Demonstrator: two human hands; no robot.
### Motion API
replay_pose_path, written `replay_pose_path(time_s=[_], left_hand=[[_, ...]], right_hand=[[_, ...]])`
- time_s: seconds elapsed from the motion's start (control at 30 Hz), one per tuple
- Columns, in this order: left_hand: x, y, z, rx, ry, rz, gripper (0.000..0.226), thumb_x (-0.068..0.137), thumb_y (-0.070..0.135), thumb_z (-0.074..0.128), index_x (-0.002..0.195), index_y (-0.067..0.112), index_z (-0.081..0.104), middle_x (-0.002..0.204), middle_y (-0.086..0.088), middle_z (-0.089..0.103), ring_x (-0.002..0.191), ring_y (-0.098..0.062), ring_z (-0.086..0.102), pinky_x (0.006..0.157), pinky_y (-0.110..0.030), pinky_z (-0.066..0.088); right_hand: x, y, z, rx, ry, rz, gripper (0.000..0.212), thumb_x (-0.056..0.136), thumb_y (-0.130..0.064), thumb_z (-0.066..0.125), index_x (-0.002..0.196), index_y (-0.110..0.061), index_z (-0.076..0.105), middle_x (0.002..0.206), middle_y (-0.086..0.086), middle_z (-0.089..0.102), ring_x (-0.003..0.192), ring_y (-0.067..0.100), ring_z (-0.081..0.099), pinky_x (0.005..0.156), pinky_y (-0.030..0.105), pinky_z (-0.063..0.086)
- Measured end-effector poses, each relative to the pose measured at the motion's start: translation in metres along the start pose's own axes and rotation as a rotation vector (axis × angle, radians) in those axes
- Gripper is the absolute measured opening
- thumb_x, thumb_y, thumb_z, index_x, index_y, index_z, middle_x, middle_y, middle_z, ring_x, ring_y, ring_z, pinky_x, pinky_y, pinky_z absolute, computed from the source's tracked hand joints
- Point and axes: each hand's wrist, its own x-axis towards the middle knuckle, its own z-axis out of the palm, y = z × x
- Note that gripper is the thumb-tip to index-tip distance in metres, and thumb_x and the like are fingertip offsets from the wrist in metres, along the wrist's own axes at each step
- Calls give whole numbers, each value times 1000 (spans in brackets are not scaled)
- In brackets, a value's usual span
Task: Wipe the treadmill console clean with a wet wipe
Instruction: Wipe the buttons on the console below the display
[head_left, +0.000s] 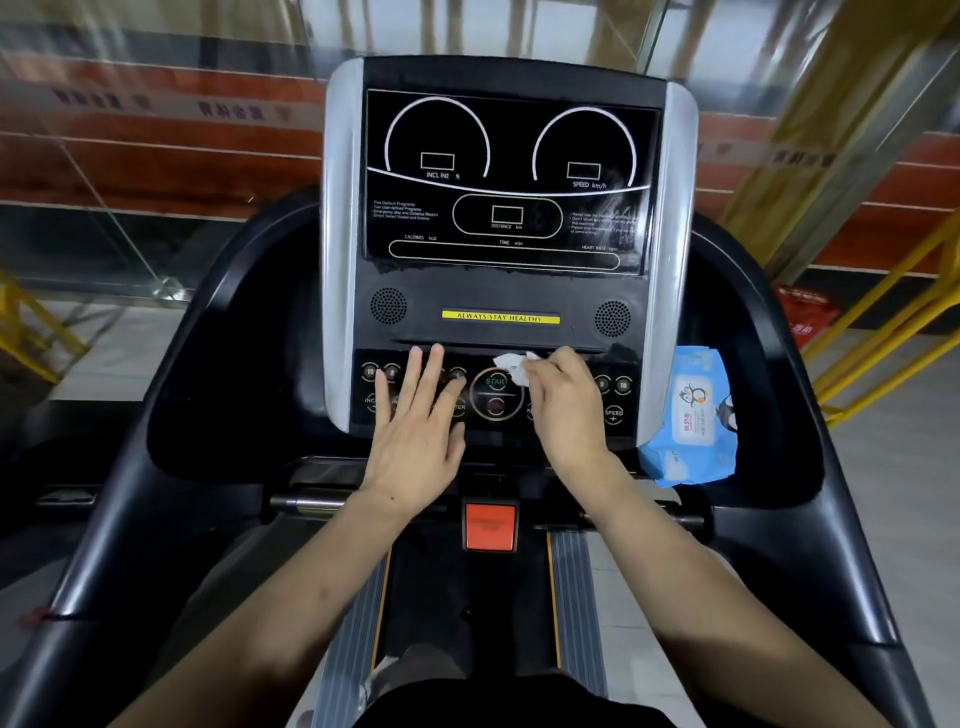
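The treadmill console (506, 306) fills the middle of the view, a black panel with silver sides, two dial outlines on its screen and a row of round buttons below. My right hand (563, 402) is closed on a crumpled white wet wipe (514, 366) and presses it on the button row just above the START button. My left hand (418, 421) lies flat with fingers spread on the left buttons and holds nothing. Faint smears show on the right part of the screen.
A blue pack of wet wipes (693, 415) leans in the right tray beside the console. An orange-red stop button (490, 526) sits below the console, above the belt. Black handrails curve down both sides. Yellow railings stand at right, beyond a glass wall.
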Motion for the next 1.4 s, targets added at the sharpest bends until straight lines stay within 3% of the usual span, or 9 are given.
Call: replay_pose_path(time_s=[0.27,0.43,0.5,0.63,0.83,1.0,1.1,1.23,1.4], left_hand=[[-19,-15,4,-23,16,-36,55,103,29,53,154,16,38,175,-14,5,161,-30,-7,127,-64,8],[-27,-11,5,-30,8,-48,55,103,29,52,155,16,38,174,-16,7,161,-31,-6,127,-63,9],[-31,-10,6,-23,5,-36,55,103,30,51,155,16,37,174,-17,7,161,-32,-5,127,-63,10],[-38,-15,5,-22,-5,-31,56,103,29,51,156,16,35,174,-17,5,161,-33,-5,128,-60,10],[-43,-16,2,-81,-51,-63,56,105,27,48,157,16,34,174,-15,3,161,-31,-8,130,-56,8],[-50,-21,1,-73,-68,-54,57,105,28,48,159,16,34,174,-15,5,161,-31,-6,130,-55,10],[-49,-30,-4,-48,-82,-32,57,105,29,46,159,16,33,175,-14,5,161,-30,-5,129,-55,10],[-43,-37,-10,-28,-71,-25,57,104,32,45,158,17,34,174,-14,8,162,-30,-3,130,-54,8],[-43,-50,-15,-2,-82,0,60,102,33,44,159,17,32,174,-14,7,162,-29,-3,129,-55,10]], right_hand=[[-38,-5,4,-48,-138,-77,16,92,-2,68,106,-7,75,83,7,54,76,26,55,59,44,55],[4,-11,9,-23,-2,3,15,97,-8,61,106,-7,73,83,7,53,77,24,54,66,39,55],[-18,-12,12,-46,-48,-38,18,99,-13,56,107,-9,72,84,4,50,77,22,51,63,39,53],[-52,-15,9,-41,-157,-102,16,94,-5,66,108,-9,73,83,6,52,76,24,54,61,43,54],[9,-22,15,-51,8,16,13,96,-7,63,101,-1,73,83,8,53,77,25,55,64,42,55],[-52,-29,18,-22,-132,-109,24,90,1,69,109,-13,72,83,6,55,77,25,56,62,43,56],[-30,-32,17,-19,-118,-176,28,92,-4,65,112,-24,66,82,5,53,78,26,56,61,41,56],[8,-41,24,-22,5,-13,11,95,-4,65,102,-2,74,83,11,56,77,29,57,66,43,56],[-43,-48,26,-49,-127,-124,19,89,5,69,103,-7,76,80,9,56,74,27,57,63,43,55]])
